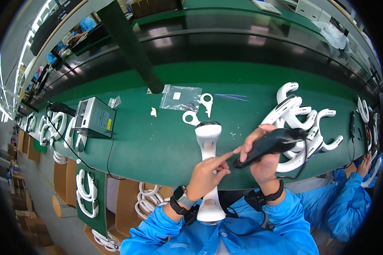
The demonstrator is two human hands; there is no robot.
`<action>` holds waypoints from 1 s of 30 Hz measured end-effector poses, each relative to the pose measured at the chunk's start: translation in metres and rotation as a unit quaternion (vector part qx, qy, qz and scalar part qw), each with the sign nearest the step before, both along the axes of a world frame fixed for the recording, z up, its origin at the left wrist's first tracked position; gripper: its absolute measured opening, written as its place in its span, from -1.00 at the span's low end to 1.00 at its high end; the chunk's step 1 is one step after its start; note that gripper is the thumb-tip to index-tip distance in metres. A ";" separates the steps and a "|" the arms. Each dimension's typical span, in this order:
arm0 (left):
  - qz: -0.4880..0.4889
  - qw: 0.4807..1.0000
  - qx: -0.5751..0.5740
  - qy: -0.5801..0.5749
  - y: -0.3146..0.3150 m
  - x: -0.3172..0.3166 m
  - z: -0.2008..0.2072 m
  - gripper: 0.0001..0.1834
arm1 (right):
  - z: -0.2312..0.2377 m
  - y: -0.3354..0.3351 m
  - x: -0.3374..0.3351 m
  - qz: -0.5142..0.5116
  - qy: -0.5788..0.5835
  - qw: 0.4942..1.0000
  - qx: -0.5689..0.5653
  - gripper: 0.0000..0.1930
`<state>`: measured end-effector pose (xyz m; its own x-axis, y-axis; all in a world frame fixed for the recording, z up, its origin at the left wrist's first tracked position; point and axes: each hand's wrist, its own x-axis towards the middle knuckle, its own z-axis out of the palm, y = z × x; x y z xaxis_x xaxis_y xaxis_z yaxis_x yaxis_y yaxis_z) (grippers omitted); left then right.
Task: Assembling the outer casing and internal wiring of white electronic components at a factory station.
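Head cam looked straight down at a green workbench (157, 144), and the main piece was a long white plastic part (209, 170) lying lengthwise from the bench toward the person's chest, its rounded head end near the middle of the bench and its flared foot end hanging past the edge by their blue jacket. Left hand (207, 172) sat on the middle of that part, index finger stretched out and pointing right, other fingers curled around the shaft. Right hand (261, 155) was wrapped tight around a black electric screwdriver (266, 146), tip angled down-left and ending just beside the left fingertip. Behind the right hand sat a heap of white curved parts (304, 123). Two small white ring-shaped pieces (200, 108) lay just past the head end, next to a clear plastic bag (181, 97). A grey box unit (95, 117) sat further left, well apart from the hands.
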<state>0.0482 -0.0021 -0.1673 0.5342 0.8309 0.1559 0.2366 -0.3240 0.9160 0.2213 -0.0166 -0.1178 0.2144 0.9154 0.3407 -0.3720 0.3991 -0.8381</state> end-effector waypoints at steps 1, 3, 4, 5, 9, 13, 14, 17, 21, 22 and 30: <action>0.003 1.000 -0.001 0.001 -0.001 0.000 -0.001 -0.39 | 0.001 0.000 0.001 0.011 -0.017 0.999 0.037 -0.13; 0.027 0.999 -0.040 -0.025 -0.001 0.001 -0.002 -0.32 | 0.006 -0.003 -0.006 0.014 -0.002 0.999 0.037 -0.11; 0.025 0.999 -0.039 -0.025 -0.001 0.001 -0.002 -0.32 | 0.008 -0.003 -0.007 0.015 0.011 0.999 0.037 -0.09; 0.021 0.999 -0.027 -0.017 0.000 0.001 -0.002 -0.29 | 0.009 -0.003 -0.007 0.013 0.011 0.999 0.038 -0.09; 0.022 0.999 -0.026 -0.004 -0.003 0.001 0.000 -0.24 | 0.009 -0.004 -0.008 0.006 -0.012 0.999 0.039 -0.09; 0.025 0.999 -0.041 -0.013 -0.003 0.001 0.000 -0.24 | 0.005 -0.005 -0.011 0.004 -0.022 0.999 0.030 -0.09; 0.028 0.998 -0.046 -0.016 -0.003 0.001 -0.001 -0.25 | 0.005 -0.004 -0.012 0.005 -0.023 0.999 0.031 -0.09; 0.028 0.998 -0.052 -0.018 -0.004 0.000 0.001 -0.26 | 0.003 -0.003 -0.013 0.004 -0.010 0.999 0.034 -0.10; 0.028 0.998 -0.045 -0.030 -0.004 0.000 0.001 -0.27 | 0.002 -0.004 -0.014 0.009 -0.016 0.999 0.037 -0.11; 0.028 0.998 -0.045 -0.030 -0.004 0.000 0.001 -0.27 | 0.002 -0.004 -0.015 0.008 -0.014 0.999 0.037 -0.11; 0.023 0.994 -0.087 -0.063 -0.003 -0.002 0.003 -0.29 | 0.008 -0.007 -0.013 0.006 0.035 0.999 0.037 -0.05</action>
<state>0.0465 -0.0053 -0.1645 0.4811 0.8739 0.0698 0.1280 -0.1488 0.9805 0.2079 -0.0240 -0.1101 0.2291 0.8907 0.3926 -0.4339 0.4545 -0.7779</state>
